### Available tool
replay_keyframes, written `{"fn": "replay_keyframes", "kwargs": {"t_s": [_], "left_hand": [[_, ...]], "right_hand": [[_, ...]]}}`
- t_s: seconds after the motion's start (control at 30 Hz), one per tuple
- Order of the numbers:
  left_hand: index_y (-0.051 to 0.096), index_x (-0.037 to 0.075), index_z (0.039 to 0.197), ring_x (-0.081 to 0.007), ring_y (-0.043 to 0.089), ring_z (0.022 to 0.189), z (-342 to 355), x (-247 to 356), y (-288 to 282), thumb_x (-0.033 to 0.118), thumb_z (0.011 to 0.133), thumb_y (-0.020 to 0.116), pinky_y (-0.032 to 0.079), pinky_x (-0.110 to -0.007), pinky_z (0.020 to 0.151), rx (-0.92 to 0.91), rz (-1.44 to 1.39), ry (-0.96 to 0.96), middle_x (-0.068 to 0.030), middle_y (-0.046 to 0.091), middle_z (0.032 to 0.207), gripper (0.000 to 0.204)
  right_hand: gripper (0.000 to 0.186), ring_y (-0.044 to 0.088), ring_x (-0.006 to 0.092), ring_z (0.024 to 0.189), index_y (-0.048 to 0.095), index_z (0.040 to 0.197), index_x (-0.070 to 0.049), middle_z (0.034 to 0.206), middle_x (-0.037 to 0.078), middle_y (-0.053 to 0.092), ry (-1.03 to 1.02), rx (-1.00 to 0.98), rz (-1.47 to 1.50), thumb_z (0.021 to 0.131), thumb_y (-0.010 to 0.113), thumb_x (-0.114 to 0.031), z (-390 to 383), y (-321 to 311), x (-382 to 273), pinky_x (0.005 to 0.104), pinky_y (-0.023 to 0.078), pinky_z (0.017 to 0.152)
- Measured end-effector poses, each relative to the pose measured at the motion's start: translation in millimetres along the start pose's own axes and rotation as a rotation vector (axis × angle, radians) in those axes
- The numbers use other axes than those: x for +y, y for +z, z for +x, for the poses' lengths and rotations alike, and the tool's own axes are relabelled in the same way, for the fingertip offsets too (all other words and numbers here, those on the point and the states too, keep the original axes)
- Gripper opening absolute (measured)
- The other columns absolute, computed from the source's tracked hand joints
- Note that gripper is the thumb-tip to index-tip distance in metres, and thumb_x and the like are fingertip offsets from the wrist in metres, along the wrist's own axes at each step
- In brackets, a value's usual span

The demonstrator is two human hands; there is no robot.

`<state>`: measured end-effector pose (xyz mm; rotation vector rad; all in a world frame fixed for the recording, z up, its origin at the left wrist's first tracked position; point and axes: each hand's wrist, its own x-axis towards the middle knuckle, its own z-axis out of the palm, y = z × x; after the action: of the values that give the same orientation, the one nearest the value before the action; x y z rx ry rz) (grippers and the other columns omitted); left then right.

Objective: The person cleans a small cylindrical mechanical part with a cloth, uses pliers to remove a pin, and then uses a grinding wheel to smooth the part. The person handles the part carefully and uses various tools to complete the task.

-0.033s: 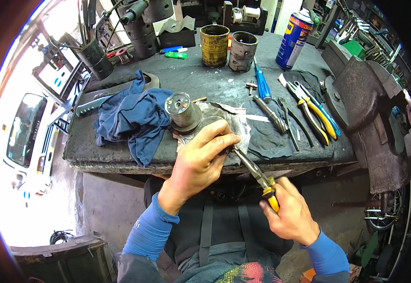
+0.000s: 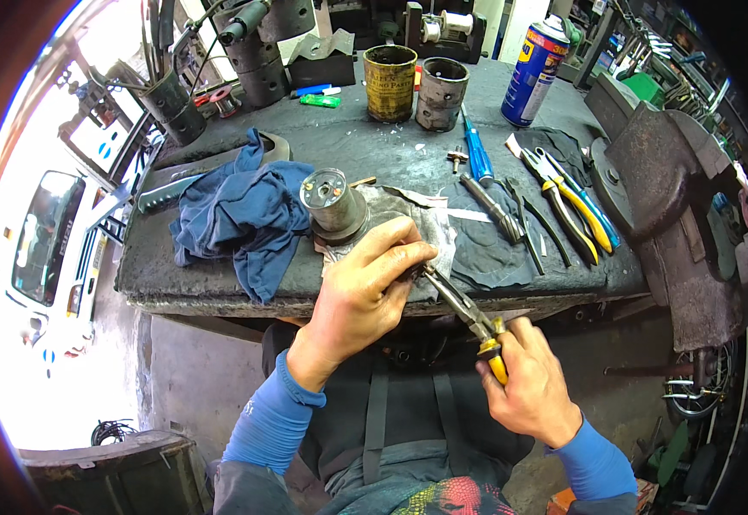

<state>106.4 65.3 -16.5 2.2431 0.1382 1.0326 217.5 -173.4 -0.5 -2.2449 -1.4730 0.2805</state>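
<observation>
My left hand (image 2: 357, 305) is closed around a small dark metal part (image 2: 419, 271), mostly hidden by the fingers, over the bench's front edge. My right hand (image 2: 524, 382) grips yellow-and-black-handled long-nose pliers (image 2: 462, 311), whose jaw tips meet that part at my left fingertips. Just beyond my left hand, a grey metal cylinder (image 2: 333, 206) with a studded top stands on a pale, stained rag (image 2: 404, 215). A blue cloth (image 2: 237, 219) lies bunched left of it. To the right lie a ridged metal shaft (image 2: 494, 206), another pair of yellow-handled pliers (image 2: 571, 206) and a blue screwdriver (image 2: 477, 150).
On the dark bench (image 2: 348, 137) stand a yellow can (image 2: 389, 90), a grey canister (image 2: 443, 94), a blue spray can (image 2: 530, 77) and tool holders (image 2: 177, 107). A heavy vice-like fixture (image 2: 666, 206) is at the right; a white vehicle (image 2: 52, 249) is outside at left.
My right hand and the plier handles have shifted very slightly to the right. My left hand stays in place.
</observation>
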Motion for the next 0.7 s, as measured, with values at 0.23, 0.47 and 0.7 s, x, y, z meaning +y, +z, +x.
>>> {"fn": "replay_keyframes", "kwargs": {"t_s": [0.23, 0.47, 0.7], "left_hand": [[0.076, 0.002, 0.106, -0.0319, 0.069, 0.116, 19, -5, -7, -0.01, 0.063, 0.077, 0.052, -0.035, 0.102, -0.049, 0.01, -0.18, -0.0161, 0.072, 0.116, 0.045], [0.074, 0.003, 0.103, -0.0287, 0.07, 0.108, 9, -13, 1, -0.012, 0.064, 0.077, 0.054, -0.034, 0.095, 0.087, -0.027, -0.065, -0.0123, 0.07, 0.111, 0.042], [0.075, 0.004, 0.102, -0.026, 0.07, 0.103, -1, -12, 8, -0.016, 0.065, 0.074, 0.054, -0.033, 0.092, 0.13, -0.048, 0.002, -0.01, 0.069, 0.109, 0.042]], "right_hand": [[0.024, 0.057, 0.0388, 0.105, 0.064, 0.097, -0.002, 0.121, 0.022, 0.059, -0.171, 0.254, -0.681, 0.081, 0.075, -0.018, 16, -9, 4, 0.0498, 0.044, 0.085], [0.041, 0.07, 0.0212, 0.094, 0.066, 0.125, 0.003, 0.107, 0.009, 0.073, 0.395, -0.443, 0.907, 0.101, 0.072, -0.029, 3, -32, 21, 0.0352, 0.056, 0.084], [0.04, 0.069, 0.0192, 0.101, 0.065, 0.13, 0.002, 0.115, 0.011, 0.072, 0.493, -0.566, 1.326, 0.104, 0.069, -0.028, 10, -24, 19, 0.037, 0.06, 0.085]]}}
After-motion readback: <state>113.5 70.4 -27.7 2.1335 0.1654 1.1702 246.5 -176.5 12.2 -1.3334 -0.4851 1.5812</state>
